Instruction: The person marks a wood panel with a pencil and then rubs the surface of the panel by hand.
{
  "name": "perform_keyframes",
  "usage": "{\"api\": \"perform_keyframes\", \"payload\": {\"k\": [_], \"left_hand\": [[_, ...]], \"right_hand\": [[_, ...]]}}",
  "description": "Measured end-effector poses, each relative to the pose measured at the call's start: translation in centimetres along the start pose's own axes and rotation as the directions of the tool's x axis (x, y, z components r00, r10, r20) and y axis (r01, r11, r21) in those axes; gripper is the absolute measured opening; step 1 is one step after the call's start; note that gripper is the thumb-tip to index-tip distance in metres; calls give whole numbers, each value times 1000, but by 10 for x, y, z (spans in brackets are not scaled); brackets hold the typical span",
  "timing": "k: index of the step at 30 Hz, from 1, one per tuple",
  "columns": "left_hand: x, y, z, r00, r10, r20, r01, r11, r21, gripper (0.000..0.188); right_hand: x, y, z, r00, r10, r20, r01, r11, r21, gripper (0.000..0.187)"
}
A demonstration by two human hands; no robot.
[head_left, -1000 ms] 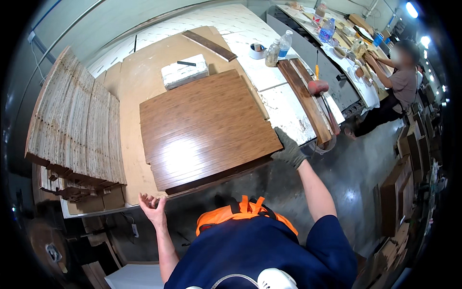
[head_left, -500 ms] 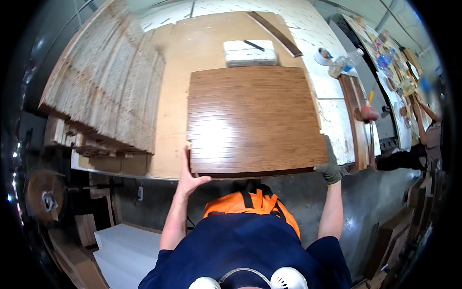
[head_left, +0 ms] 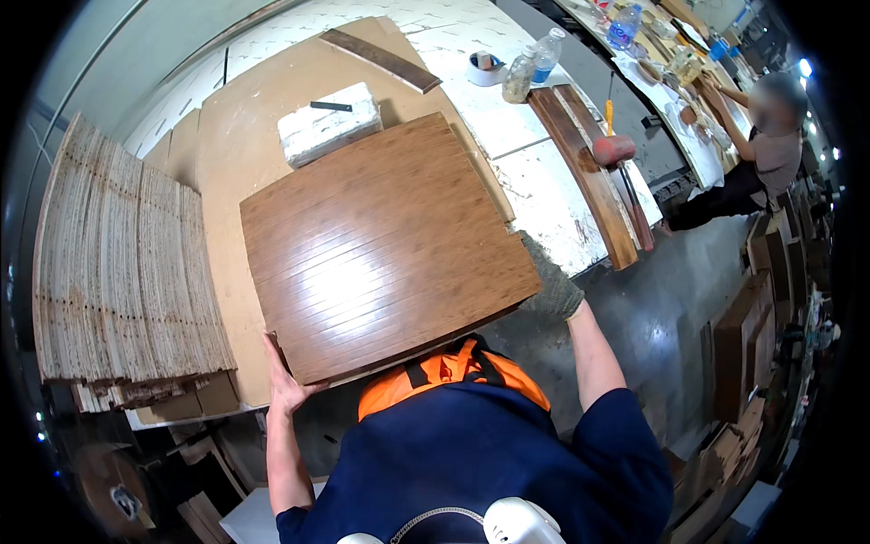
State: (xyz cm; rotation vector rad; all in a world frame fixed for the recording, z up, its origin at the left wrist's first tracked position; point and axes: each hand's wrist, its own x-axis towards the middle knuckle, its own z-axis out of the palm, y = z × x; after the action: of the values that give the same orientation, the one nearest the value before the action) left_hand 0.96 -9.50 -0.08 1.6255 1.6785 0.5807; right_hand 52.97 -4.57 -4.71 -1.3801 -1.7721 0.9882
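Item one: a brown wood-grain panel (head_left: pixel 390 227) with fine grooves, which is lying face up over the cardboard sheet (head_left: pixel 225 249) at the near edge of the white desk (head_left: pixel 548 186). Item two: our bare left hand (head_left: pixel 287 392), which is standing wide, thumb apart from fingers, bracketing the near-left corner. Item three: our gloved right hand (head_left: pixel 551 288), which is touching the near-right corner; whether its fingers are curling underneath, we cannot tell. Handling note: we are judging that good work here is calling for even pressure at both corners, flat palms against the edges, and clearance from the wrapped white block (head_left: pixel 331 134) just beyond.
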Motion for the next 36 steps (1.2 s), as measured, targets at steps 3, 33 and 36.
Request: {"api": "perform_keyframes", "payload": {"k": [3, 33, 36], "left_hand": [[2, -29, -1, 999, 9, 48, -12, 998, 61, 150], [16, -17, -14, 960, 264, 94, -261, 964, -41, 124], [13, -26, -20, 952, 283, 117, -274, 958, -86, 125]], "right_hand": [[3, -13, 3, 999, 39, -10, -39, 997, 66, 112], [1, -36, 10, 999, 37, -14, -38, 998, -57, 116], [9, -61, -3, 996, 60, 63, -51, 989, -140, 114]]}}
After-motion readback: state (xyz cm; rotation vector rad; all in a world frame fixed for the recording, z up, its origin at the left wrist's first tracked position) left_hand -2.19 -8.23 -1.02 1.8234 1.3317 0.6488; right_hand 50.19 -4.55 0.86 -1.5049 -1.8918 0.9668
